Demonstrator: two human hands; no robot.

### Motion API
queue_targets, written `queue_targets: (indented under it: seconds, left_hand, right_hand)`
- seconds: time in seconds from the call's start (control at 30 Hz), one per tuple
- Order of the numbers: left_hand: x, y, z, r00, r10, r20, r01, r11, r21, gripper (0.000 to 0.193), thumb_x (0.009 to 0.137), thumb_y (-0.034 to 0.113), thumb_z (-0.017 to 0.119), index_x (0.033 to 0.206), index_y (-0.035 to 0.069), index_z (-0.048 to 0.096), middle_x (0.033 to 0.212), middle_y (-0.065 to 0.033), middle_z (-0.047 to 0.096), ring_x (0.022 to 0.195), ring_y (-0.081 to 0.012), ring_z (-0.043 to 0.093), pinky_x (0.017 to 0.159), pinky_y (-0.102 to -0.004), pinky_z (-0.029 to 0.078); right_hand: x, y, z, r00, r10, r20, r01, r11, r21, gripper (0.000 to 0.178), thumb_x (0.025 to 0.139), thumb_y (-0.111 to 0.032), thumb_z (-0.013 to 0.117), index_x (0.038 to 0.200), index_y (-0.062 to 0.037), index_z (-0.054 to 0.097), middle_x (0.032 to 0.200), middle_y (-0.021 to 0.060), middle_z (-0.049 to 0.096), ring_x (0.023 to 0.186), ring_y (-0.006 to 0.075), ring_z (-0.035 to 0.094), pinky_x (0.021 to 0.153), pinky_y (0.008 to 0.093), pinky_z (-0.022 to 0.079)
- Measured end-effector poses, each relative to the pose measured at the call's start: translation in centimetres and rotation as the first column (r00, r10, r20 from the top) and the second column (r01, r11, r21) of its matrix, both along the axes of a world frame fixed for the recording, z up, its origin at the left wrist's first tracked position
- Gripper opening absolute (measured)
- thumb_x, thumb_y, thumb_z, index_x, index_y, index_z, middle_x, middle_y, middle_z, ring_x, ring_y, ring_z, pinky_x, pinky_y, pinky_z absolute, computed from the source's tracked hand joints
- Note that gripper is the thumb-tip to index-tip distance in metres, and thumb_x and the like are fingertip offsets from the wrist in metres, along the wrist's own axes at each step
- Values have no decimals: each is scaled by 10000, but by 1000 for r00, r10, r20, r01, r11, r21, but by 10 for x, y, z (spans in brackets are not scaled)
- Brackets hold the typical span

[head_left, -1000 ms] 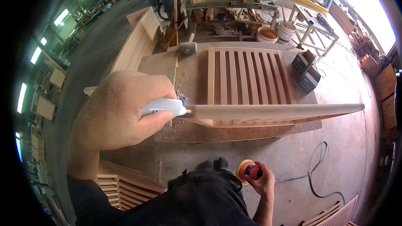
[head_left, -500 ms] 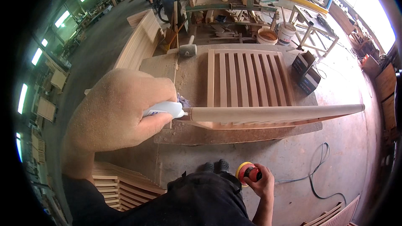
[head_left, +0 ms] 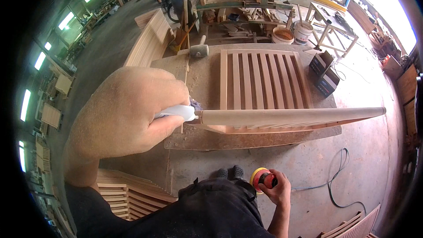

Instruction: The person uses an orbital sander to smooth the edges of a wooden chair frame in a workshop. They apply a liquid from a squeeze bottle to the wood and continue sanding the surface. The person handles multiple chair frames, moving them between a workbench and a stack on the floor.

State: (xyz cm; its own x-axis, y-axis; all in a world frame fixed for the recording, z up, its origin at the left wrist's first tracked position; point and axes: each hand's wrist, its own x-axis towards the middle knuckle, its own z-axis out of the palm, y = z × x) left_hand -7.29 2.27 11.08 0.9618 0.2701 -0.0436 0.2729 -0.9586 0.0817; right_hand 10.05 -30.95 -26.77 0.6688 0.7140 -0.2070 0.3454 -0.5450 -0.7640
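My left hand [head_left: 132, 112], raised close to the camera, is closed around a small white squeeze bottle [head_left: 178, 113]. The bottle's nozzle is at the left end of a rounded wooden rail [head_left: 282, 116]. That rail is the near edge of a slatted wooden panel standing on the workbench [head_left: 255, 141]. Low beside my body, my right hand [head_left: 278, 188] grips a red and black round sander [head_left: 261, 179] with a yellow pad, held off the bench. Behind the rail, another slatted panel [head_left: 236, 79] lies flat on the bench. The bottle's label is mostly covered by my fingers.
A mallet [head_left: 199, 50] and an open black box [head_left: 325, 74] sit on the bench. Stacked slatted panels [head_left: 132, 194] stand at lower left. A hose [head_left: 329, 185] loops across the floor at right. Two buckets [head_left: 302, 32] stand beyond the bench.
The view has shifted slightly. Both hands keep their grips, and the bottle's nozzle stays at the rail's left end.
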Motion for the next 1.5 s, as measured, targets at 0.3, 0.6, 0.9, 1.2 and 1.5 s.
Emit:
queue_targets:
  seconds: [0.3,0.6,0.9,1.2,1.5]
  left_hand:
    - [2,0,0,1000,19,-11,-19,1000,-2,177,808,123,781,951,19,780,838,-128,727,753,-272,701,679,-399,550]
    - [-4,3,-2,996,8,86,-3,998,-59,167,807,123,785,946,30,790,849,-122,742,749,-259,704,679,-387,543]
    - [-4,6,-7,997,23,79,-15,994,-107,164,809,128,788,944,34,786,849,-119,735,761,-254,702,697,-388,547]
    - [-12,10,-13,991,37,125,-25,996,-91,170,820,135,790,955,33,787,850,-121,734,764,-244,703,700,-384,550]
    - [-13,9,-9,995,43,94,-34,995,-91,169,822,127,784,963,34,788,855,-121,738,768,-248,708,700,-382,553]
  right_hand:
    - [1,-1,1,1000,5,-4,-5,1000,-11,721,646,-277,971,1289,-48,738,1172,191,753,1093,380,733,998,457,588]
    - [1,-1,1,1000,3,3,-3,1000,-7,715,650,-265,970,1291,-51,737,1188,194,753,1110,383,730,1005,457,586]
    - [2,-1,2,1000,11,10,-11,1000,-29,709,647,-269,972,1279,-55,733,1177,190,751,1101,381,728,989,460,586]
    - [1,-2,1,999,27,22,-27,999,-24,711,646,-279,972,1278,-51,738,1181,193,755,1106,379,732,992,460,589]
    - [-1,-2,3,999,28,15,-28,1000,-7,706,647,-285,968,1271,-42,742,1185,205,754,1101,383,735,991,460,591]
